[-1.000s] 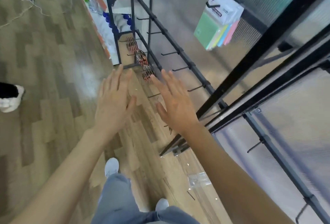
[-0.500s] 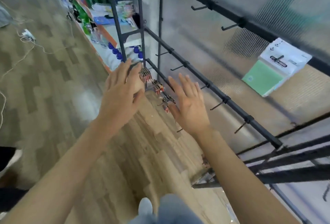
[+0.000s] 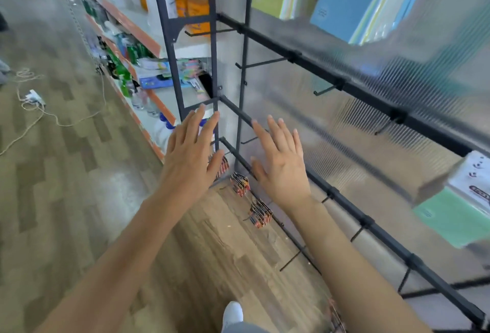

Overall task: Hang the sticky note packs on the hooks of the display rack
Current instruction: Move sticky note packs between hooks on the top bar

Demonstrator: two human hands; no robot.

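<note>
Left hand (image 3: 189, 159) and right hand (image 3: 282, 167) spread wide, grips empty — a sticky note pack (image 3: 453, 220) hangs well right of them.

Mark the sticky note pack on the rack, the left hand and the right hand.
sticky note pack (image 3: 450, 220): head view, on its green front.
left hand (image 3: 189, 159): head view, back of the hand.
right hand (image 3: 282, 173): head view, back of the hand.

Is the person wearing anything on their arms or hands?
The left grip and right grip are bare hands: no gloves, rings or watch. The left forearm and right forearm are bare too, with no sleeves in view.
</note>
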